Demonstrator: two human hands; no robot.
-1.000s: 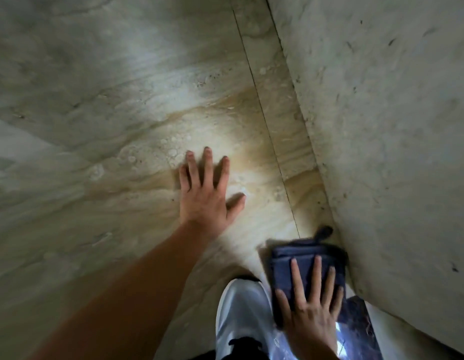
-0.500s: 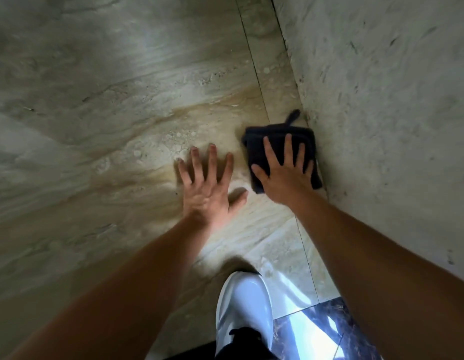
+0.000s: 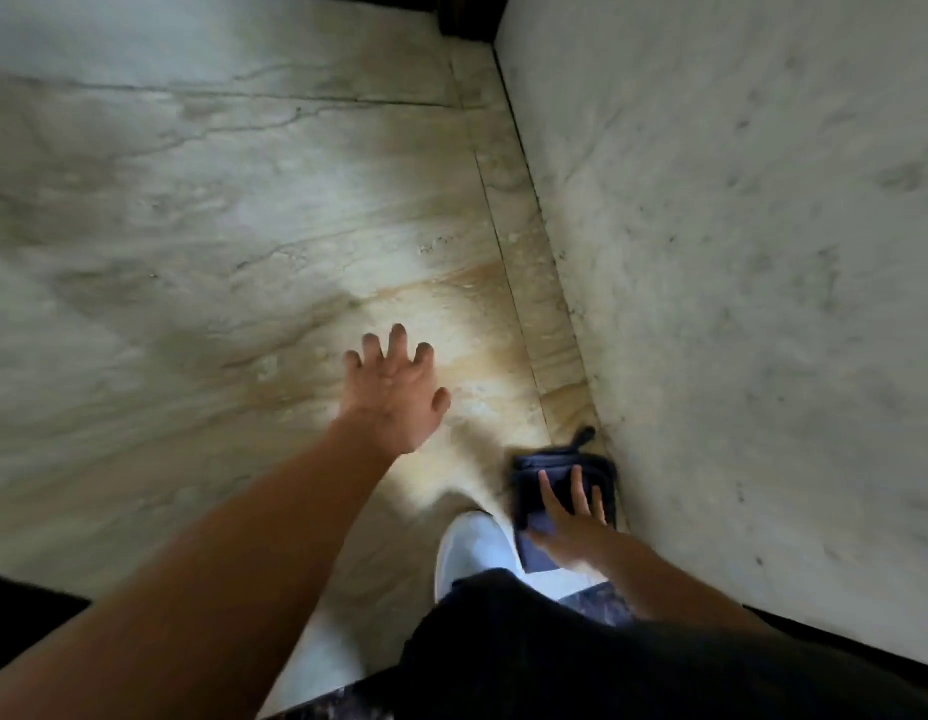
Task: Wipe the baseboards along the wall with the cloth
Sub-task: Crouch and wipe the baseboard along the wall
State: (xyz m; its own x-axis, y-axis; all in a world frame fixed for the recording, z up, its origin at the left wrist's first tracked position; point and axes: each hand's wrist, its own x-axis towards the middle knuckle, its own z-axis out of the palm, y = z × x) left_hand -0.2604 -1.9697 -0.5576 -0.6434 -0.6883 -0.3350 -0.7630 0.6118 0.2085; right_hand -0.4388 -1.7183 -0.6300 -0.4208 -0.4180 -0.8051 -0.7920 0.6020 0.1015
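Note:
A folded dark blue cloth [image 3: 560, 462] lies on the marble floor, pushed against the foot of the pale stone wall [image 3: 607, 366] on the right, where the baseboard strip runs. My right hand [image 3: 571, 527] presses flat on the cloth with its fingers spread, close to my shoe. A small loop sticks out of the cloth's far edge. My left hand [image 3: 394, 392] hovers over the floor to the left of the cloth, fingers apart and curled, holding nothing. The picture is slightly blurred by motion.
My white shoe [image 3: 472, 548] and dark trouser leg [image 3: 555, 646] sit just behind the cloth. A narrow floor border strip [image 3: 514, 210] runs along the wall toward a dark opening [image 3: 467, 18] at the far end. Dark polished tile [image 3: 597, 605] lies under my right wrist.
My right hand slid the cloth forward along the wall, then back toward my shoe. My left hand, flat on the floor before, has lifted and curled its fingers.

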